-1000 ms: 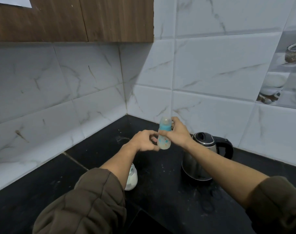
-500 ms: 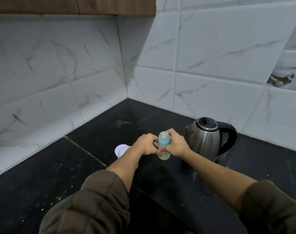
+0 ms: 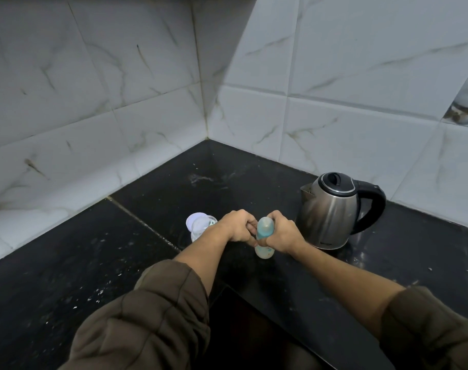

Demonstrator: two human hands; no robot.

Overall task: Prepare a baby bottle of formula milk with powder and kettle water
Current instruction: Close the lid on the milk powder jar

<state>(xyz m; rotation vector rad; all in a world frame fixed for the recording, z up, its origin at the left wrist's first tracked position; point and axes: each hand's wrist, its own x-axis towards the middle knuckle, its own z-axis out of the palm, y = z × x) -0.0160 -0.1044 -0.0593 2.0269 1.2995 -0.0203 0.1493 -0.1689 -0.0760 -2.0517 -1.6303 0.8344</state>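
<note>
A small baby bottle (image 3: 265, 231) with a blue collar and clear cap stands upright on the black counter (image 3: 147, 198). My right hand (image 3: 282, 233) is wrapped around its body. My left hand (image 3: 238, 227) grips it from the left, fingers at the collar. A steel electric kettle (image 3: 331, 212) with a black handle and closed lid stands just right of my hands. A clear plastic container (image 3: 199, 227) with a white lid, holding white powder, sits behind my left wrist, partly hidden.
White marble-look tiled walls meet in a corner (image 3: 206, 124) behind the counter. A counter seam (image 3: 136, 217) runs diagonally on the left. The counter's front edge (image 3: 254, 295) steps down between my forearms. White specks lie scattered on the surface.
Both hands brought the bottle down from chest height to the counter beside the kettle. The view tilted downward, so the cupboards left the frame.
</note>
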